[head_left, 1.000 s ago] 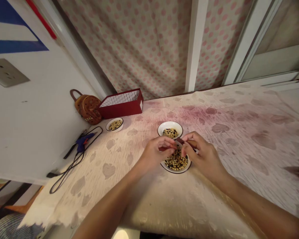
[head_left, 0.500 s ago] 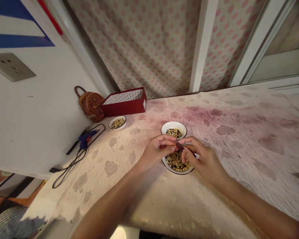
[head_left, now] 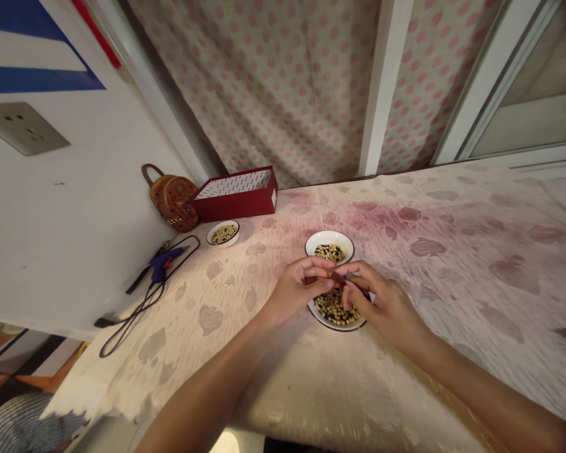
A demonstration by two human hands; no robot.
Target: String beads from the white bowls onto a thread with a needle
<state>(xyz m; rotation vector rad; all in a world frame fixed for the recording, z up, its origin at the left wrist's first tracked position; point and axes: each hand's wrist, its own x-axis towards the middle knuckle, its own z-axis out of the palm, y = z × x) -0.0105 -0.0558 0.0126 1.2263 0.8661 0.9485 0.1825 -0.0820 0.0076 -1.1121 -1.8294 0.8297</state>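
Note:
My left hand and my right hand meet above a white enamel bowl heaped with pale and dark beans. Between their fingertips they pinch a thin reddish-brown strip, partly hidden by my fingers, so I cannot tell exactly what it is. A second white bowl of mixed beans stands just beyond my fingers, apart from them. A smaller bowl, also holding beans, sits farther left.
A red open box and a brown perforated handbag stand at the far left of the table, which has a stained patterned cover. A blue glue gun and its black cord lie by the wall.
My right fingers have closed in toward my left hand over the bowl, and the strip sits tighter between them. The view has shifted slightly since the oldest frame.

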